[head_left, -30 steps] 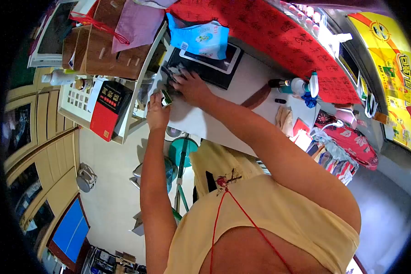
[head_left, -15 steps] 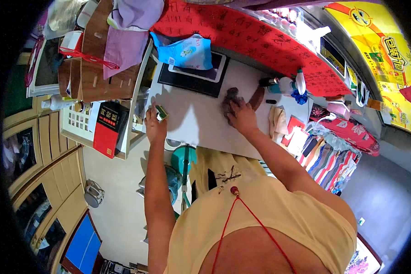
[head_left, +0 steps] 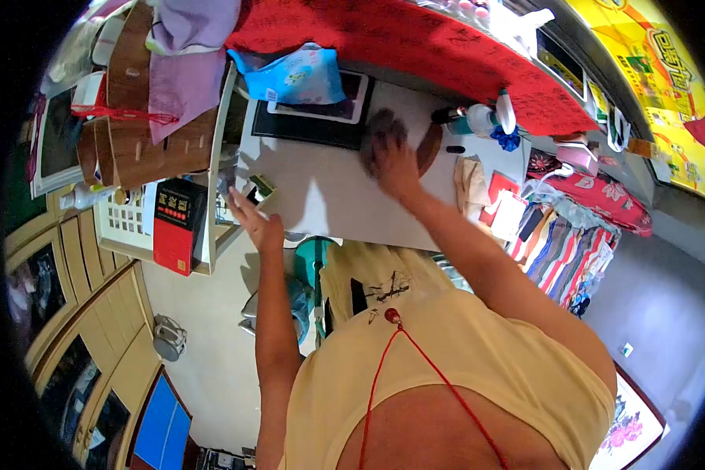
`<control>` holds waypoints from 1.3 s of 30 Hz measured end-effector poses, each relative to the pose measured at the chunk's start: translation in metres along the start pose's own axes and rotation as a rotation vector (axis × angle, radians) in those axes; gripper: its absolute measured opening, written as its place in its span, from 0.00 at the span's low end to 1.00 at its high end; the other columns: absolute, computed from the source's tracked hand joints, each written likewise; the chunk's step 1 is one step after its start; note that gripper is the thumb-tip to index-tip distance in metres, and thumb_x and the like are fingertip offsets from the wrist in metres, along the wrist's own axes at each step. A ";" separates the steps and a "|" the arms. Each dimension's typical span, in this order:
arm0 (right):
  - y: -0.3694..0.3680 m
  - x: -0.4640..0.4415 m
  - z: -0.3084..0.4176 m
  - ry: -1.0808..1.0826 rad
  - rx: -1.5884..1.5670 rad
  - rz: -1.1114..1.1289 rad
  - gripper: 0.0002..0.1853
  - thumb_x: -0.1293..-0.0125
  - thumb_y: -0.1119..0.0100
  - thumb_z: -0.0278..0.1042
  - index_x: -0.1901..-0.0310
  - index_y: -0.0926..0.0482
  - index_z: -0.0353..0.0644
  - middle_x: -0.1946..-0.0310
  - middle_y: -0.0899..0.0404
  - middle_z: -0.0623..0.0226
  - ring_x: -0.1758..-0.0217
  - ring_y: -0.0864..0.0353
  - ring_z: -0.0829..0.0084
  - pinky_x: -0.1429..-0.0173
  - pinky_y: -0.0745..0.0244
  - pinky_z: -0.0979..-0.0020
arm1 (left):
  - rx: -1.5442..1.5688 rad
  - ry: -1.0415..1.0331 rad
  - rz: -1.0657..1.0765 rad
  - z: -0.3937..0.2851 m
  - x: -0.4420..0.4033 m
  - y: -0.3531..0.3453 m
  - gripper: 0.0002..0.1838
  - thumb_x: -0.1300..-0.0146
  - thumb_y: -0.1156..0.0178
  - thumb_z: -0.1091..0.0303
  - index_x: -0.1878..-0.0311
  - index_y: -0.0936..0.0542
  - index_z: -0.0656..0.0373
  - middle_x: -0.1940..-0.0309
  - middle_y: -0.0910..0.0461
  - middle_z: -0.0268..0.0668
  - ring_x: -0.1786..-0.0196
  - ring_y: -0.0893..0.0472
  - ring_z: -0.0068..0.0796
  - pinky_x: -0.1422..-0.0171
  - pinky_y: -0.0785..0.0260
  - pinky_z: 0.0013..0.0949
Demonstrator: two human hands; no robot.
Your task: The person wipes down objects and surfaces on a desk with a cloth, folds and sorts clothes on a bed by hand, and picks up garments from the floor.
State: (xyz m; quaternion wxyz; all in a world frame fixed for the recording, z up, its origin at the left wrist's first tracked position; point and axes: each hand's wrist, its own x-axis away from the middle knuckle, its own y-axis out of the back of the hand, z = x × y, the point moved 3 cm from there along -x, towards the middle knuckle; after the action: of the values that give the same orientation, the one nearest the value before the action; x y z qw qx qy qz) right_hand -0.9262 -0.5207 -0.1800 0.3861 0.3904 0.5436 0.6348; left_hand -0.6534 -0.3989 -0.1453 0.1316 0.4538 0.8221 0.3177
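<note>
On the white desktop (head_left: 321, 211), my right hand (head_left: 397, 168) presses down on a dark, bunched-up cloth (head_left: 374, 149), slightly blurred by motion. A brown curved object (head_left: 429, 149) lies just right of that hand. My left hand (head_left: 260, 225) is at the desk's left edge, its fingers stretched out. Beside those fingers is a small green and yellow box (head_left: 262, 186), which appears free of the hand. Behind the cloth lies a black flat case (head_left: 298, 129), with a white-framed tablet (head_left: 356, 98) and a blue wipes packet (head_left: 294, 77) on top.
A spray bottle (head_left: 504, 113), a blue bow (head_left: 507, 141) and a folded beige cloth (head_left: 471, 186) stand or lie on the right. A shelf unit with a red and black box (head_left: 174, 235) borders the left side. Red paper (head_left: 329, 27) lines the back.
My right hand and the dark cloth have shifted left and back over the desk. My left hand has opened and drawn away from the small box it had held. The whole view has tilted slightly.
</note>
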 end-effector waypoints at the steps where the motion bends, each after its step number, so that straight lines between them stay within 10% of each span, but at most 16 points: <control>1: 0.001 0.026 0.012 0.050 0.038 0.047 0.30 0.44 0.43 0.41 0.38 0.31 0.45 0.40 0.36 0.53 0.39 0.38 0.48 0.43 0.34 0.51 | -0.030 0.020 -0.065 -0.003 0.005 0.002 0.51 0.57 0.48 0.89 0.26 0.52 0.53 0.30 0.55 0.52 0.30 0.44 0.58 0.27 0.44 0.43; 5: 0.013 0.089 0.030 0.192 0.030 0.191 0.30 0.48 0.40 0.37 0.40 0.28 0.48 0.46 0.32 0.58 0.45 0.34 0.54 0.48 0.32 0.55 | -0.096 -0.004 -0.281 0.006 0.030 -0.002 0.41 0.58 0.52 0.87 0.32 0.42 0.65 0.39 0.41 0.53 0.37 0.38 0.57 0.31 0.45 0.47; 9: 0.050 0.108 0.013 0.195 -0.351 0.442 0.29 0.51 0.38 0.34 0.43 0.25 0.52 0.49 0.29 0.59 0.47 0.31 0.55 0.44 0.33 0.57 | -0.117 -0.445 -0.036 -0.032 0.056 -0.037 0.28 0.56 0.47 0.82 0.46 0.26 0.60 0.49 0.28 0.47 0.41 0.32 0.50 0.32 0.43 0.48; 13: 0.072 0.131 -0.029 0.033 -0.536 0.126 0.30 0.50 0.38 0.36 0.41 0.27 0.47 0.47 0.29 0.54 0.46 0.31 0.52 0.42 0.34 0.56 | 0.005 -0.417 0.439 -0.088 0.057 -0.121 0.16 0.46 0.41 0.72 0.52 0.23 0.59 0.51 0.26 0.45 0.45 0.28 0.48 0.40 0.37 0.45; 24: 0.073 0.184 -0.085 -0.355 -0.708 -0.069 0.29 0.46 0.38 0.31 0.39 0.29 0.43 0.42 0.31 0.50 0.37 0.35 0.50 0.31 0.42 0.61 | -0.425 -0.574 0.540 -0.152 0.063 -0.256 0.31 0.50 0.32 0.65 0.45 0.34 0.62 0.50 0.29 0.48 0.47 0.27 0.50 0.45 0.32 0.47; 39: -0.011 0.046 -0.043 -0.139 -0.263 -0.031 0.46 0.42 0.41 0.53 0.29 0.52 0.38 0.31 0.51 0.41 0.30 0.49 0.39 0.29 0.53 0.43 | -0.439 -0.144 0.446 -0.019 0.058 -0.065 0.37 0.55 0.35 0.70 0.40 0.39 0.67 0.50 0.31 0.54 0.49 0.28 0.56 0.47 0.30 0.50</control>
State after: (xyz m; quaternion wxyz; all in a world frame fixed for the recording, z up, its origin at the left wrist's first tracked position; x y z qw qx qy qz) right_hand -0.9829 -0.4941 -0.1916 0.4803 0.3712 0.4336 0.6660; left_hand -0.7384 -0.3834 -0.1682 0.2114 0.6050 0.6026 0.4756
